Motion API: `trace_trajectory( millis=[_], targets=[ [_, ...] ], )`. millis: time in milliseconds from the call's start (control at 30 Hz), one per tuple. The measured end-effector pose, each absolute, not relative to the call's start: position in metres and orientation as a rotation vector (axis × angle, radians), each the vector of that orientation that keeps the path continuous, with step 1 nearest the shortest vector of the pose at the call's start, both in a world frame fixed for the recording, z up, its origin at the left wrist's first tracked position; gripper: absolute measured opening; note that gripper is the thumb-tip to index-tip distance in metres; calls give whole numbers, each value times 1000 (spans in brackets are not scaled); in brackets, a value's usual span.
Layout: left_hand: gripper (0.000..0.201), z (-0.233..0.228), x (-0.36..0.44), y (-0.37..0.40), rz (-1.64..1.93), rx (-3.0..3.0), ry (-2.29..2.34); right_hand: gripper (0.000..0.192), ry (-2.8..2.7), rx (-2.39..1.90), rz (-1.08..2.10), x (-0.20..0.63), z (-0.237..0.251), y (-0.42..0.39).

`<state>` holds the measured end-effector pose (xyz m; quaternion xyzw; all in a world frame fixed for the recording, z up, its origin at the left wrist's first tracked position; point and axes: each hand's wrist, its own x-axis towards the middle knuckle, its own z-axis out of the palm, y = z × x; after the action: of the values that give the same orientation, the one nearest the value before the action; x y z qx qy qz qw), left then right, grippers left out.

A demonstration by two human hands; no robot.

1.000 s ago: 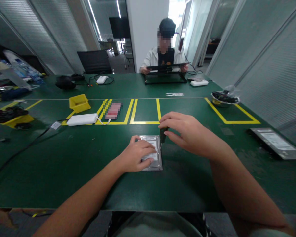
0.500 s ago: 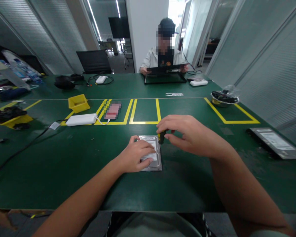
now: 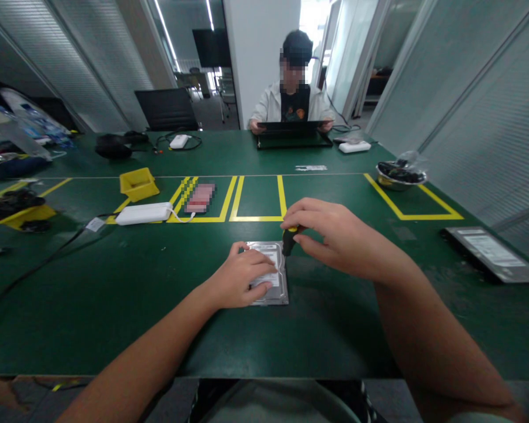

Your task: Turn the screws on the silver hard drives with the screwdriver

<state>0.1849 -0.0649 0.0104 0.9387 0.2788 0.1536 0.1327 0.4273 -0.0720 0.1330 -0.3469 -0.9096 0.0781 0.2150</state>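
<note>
Drive (image 3: pixel 277 288) under my left hand (image 3: pixel 242 279): bare brushed metal casing, dull sheen, matt white paper label on top. Driver (image 3: pixel 288 239) in my right hand (image 3: pixel 335 238): black handle, looks like rubbery matt plastic, yellow cap. Table (image 3: pixel 114 294): dark green mat, matt, scuffed at 3 o'clock. Yellow tape lines (image 3: pixel 255 218) at 12, slightly glossy.

The flat silver metal hard drive (image 3: pixel 273 276) with its white printed label is showing under the left hand (image 3: pixel 242 279). The right hand (image 3: pixel 335 235) is pinching a small screwdriver with a black-and-yellow handle (image 3: pixel 288 239). The wide dark green table mat (image 3: pixel 114 294) is carrying yellow tape lines (image 3: pixel 255 218); at ten o'clock a white oblong power adapter (image 3: pixel 143 213) and a yellow plastic bin (image 3: pixel 138 183) are lying.
</note>
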Motion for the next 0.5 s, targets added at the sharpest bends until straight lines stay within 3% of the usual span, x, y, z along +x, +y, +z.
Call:
trace_trajectory(
  millis=[500],
  targets=[
    [29, 10, 185, -64, 452, 2716, 798, 31, -2536, -895, 276, 431, 132, -71]
  ],
)
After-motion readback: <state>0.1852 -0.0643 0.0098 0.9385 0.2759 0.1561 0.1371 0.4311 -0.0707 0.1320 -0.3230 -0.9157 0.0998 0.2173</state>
